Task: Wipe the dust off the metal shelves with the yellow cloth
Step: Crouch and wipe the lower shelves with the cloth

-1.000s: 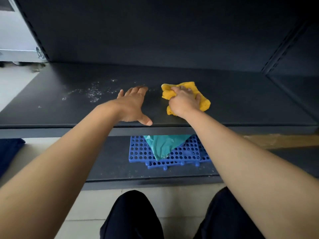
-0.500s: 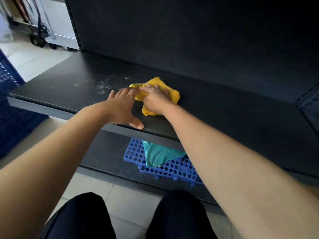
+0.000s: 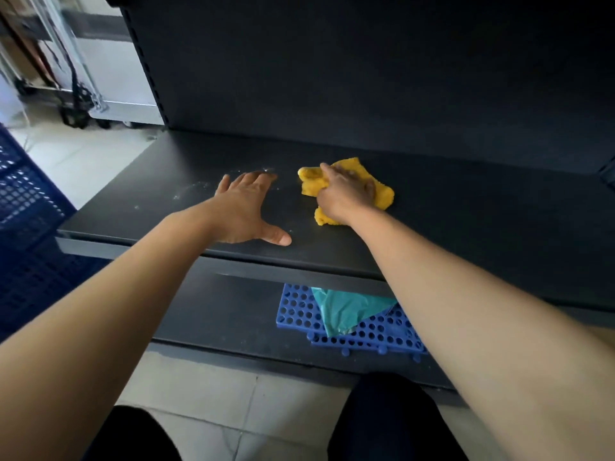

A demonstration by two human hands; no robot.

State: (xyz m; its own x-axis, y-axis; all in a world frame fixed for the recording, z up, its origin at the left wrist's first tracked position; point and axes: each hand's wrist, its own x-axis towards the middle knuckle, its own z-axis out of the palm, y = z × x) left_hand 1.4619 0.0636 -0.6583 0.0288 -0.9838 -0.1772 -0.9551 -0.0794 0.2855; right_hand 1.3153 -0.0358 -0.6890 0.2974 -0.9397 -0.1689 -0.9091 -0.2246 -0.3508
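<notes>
A crumpled yellow cloth (image 3: pixel 382 194) lies on the dark metal shelf (image 3: pixel 466 221), and my right hand (image 3: pixel 346 191) grips it from above, covering its middle. My left hand (image 3: pixel 246 211) rests flat on the shelf to the left of the cloth, fingers straight and thumb spread toward the front edge. A patch of white dust (image 3: pixel 196 189) lies on the shelf just left of and beyond my left fingertips.
On the lower shelf (image 3: pixel 216 311) sits a blue perforated plastic mat (image 3: pixel 366 331) with a teal cloth (image 3: pixel 342 309) on it. A blue crate (image 3: pixel 23 207) stands at the left. A wheeled metal cart (image 3: pixel 100 94) stands on the tiled floor beyond. My dark-trousered knees are below.
My right hand has drawn the yellow cloth to the right, away from my left hand, which it was touching half a second ago. The left hand stays flat on the shelf.
</notes>
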